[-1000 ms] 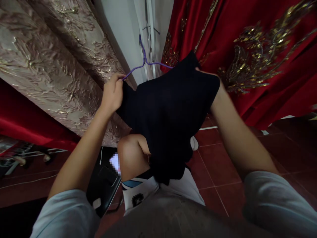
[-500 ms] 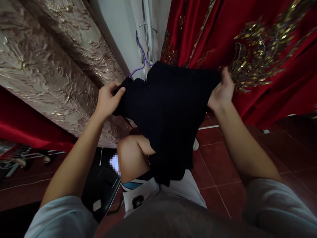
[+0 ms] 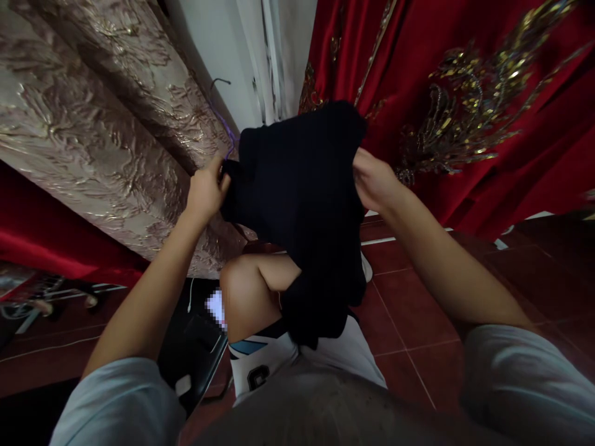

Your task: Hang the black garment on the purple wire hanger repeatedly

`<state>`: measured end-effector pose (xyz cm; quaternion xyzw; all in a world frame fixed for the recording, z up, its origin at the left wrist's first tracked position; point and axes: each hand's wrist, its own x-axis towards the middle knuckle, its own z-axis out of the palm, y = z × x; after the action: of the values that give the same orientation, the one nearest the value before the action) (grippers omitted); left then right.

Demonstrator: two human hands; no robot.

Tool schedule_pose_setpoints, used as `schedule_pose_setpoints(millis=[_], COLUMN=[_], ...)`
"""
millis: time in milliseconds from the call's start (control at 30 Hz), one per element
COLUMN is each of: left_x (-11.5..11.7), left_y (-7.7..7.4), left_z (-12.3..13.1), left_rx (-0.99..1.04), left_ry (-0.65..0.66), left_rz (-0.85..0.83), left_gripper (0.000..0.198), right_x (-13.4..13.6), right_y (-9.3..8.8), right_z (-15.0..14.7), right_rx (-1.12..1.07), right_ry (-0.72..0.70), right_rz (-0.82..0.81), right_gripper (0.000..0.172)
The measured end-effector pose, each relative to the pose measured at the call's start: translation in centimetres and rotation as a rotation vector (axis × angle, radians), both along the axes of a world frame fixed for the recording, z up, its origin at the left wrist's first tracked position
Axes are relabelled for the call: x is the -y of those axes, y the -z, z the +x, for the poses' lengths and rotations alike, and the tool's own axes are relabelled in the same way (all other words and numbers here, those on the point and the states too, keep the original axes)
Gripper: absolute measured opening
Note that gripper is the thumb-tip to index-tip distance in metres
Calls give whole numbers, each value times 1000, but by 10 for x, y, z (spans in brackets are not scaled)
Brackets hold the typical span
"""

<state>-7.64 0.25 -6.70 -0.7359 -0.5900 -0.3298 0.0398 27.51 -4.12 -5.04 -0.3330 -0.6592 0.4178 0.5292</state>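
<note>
A dark navy garment (image 3: 297, 179) hangs between my two hands, and its lower part drapes over my lap. My left hand (image 3: 207, 189) is closed on the garment's left end, thumb and fingers pinching the cloth. Just above that hand, a purple clothes hanger (image 3: 227, 133) sticks out of the cloth, its metal hook pointing up and to the right; the rest of it is hidden. On the other side, my right hand (image 3: 376, 179) grips the garment's right edge, with the fingertips hidden behind the fabric.
Textured beige-pink fabric (image 3: 116, 124) hangs at the left, and red cloth with gold sequins (image 3: 446, 111) at the right. White metal poles (image 3: 272, 56) stand between them. A black surface (image 3: 171, 347) beside my left thigh carries a lit, blurred-out screen (image 3: 215, 308). Red tiles (image 3: 395, 310) cover the floor.
My right hand has moved left, bringing the garment's right side inward and bunching it. The hanger's hook has swung left, away from the white poles. My left hand has shifted slightly.
</note>
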Motion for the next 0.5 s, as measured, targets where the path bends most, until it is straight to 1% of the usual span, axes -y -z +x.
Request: schedule_pose_setpoints(millis=[33, 67, 100, 133, 167, 200, 233, 267, 300, 333, 367, 400, 433, 500], left_x=[3, 6, 9, 14, 19, 25, 33, 42, 51, 61, 71, 81, 88, 98], left_y=[5, 10, 13, 15, 16, 16, 13, 10, 5, 0, -6, -12, -17, -23], left_z=[-5, -10, -12, -13, -11, -6, 1, 11, 22, 35, 48, 61, 73, 90], left_rx=[26, 60, 106, 167, 235, 293, 335, 362, 380, 393, 420, 464, 513, 617], left_ry=[-8, 0, 34, 105, 199, 299, 398, 483, 553, 615, 677, 742, 801, 879], left_rz=[6, 21, 39, 56, 75, 93, 97, 84, 59, 9, -66, -153, -242, -366], left_gripper=[26, 24, 22, 20, 22, 26, 31, 33, 34, 32, 31, 32, 35, 43], right_x=[4, 6, 9, 10, 11, 12, 11, 10, 9, 8, 7, 7, 7, 8], right_y=[5, 10, 13, 16, 20, 24, 29, 35, 42, 48, 55, 60, 65, 71], right_z=[3, 7, 12, 15, 18, 18, 16, 11, 5, -3, -12, -20, -28, -38], right_rx=[22, 66, 123, 184, 245, 302, 357, 415, 480, 548, 613, 666, 701, 727], right_ry=[-119, -271, -440, -589, -679, -685, -607, -470, -308, -152, -27, 63, 119, 163], right_rz=[-44, -97, -146, -181, -189, -161, -94, 1, 111, 229, 345, 450, 540, 661], right_gripper=[46, 46, 45, 43, 40, 38, 37, 40, 49, 64, 82, 97, 106, 110])
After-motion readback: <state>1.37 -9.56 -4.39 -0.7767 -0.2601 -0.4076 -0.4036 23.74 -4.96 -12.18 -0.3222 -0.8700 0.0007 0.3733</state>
